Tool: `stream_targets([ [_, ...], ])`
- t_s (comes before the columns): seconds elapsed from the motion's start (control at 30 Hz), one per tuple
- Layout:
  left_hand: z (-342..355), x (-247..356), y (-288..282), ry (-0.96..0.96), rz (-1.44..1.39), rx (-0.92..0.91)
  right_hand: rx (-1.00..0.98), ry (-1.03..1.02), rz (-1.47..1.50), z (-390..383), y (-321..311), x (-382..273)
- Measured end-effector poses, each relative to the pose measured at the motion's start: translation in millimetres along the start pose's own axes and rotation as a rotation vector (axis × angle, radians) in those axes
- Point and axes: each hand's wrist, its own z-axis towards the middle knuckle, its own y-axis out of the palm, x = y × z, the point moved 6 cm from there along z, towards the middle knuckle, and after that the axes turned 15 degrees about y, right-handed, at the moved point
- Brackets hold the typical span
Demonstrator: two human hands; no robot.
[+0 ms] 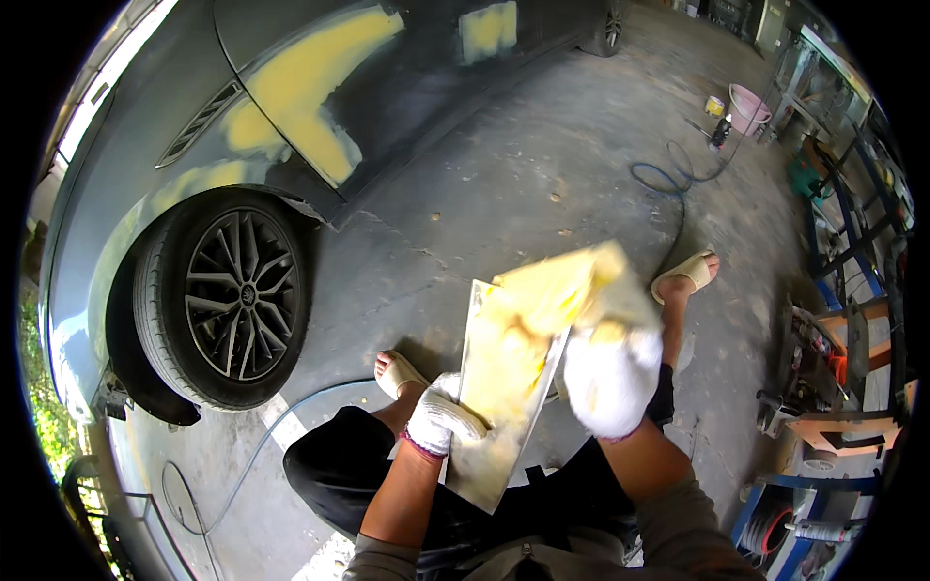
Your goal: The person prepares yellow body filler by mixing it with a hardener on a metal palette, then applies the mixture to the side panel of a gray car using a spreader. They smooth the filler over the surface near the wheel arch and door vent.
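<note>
The board point(504, 387) sits tilted over my knees, smeared pale yellow with filler, one thick blob near its upper end. My left hand point(441, 418), gloved, is clamped on its left edge. My right hand point(610, 373) grips a yellow spreader point(562, 286), blurred, on the board's top. Mixing looks half done. The car point(291, 116) beside me already wears yellow patches; a hose point(668, 179) lies beyond.

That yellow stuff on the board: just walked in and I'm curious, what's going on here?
A person in white gloves holds a flat board smeared with yellow paste, left hand gripping its edge. The right hand presses a blurred yellow spreader onto it. Beside them stands a car with yellow patches on its panels.
</note>
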Motion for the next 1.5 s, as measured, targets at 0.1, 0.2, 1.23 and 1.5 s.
stream_targets([
  [0.1,-0.4,6.7,-5.8,-0.011,-0.121,-0.053,-0.102,0.022,-0.236,-1.4,27.6,-0.6],
  [0.2,-3.2,32.0,4.6,0.034,-0.11,0.055,-0.097,0.116,-0.677,1.7,13.1,9.9],
  [1.23,15.4,80.4,89.1,0.273,1.192,-0.014,-0.076,0.338,-0.108,-15.5,-9.5,85.7],
  [1.5,3.9,18.9,-3.2,-0.027,0.067,-0.031,0.539,-0.317,-0.693,4.8,-45.6,-13.4],
])
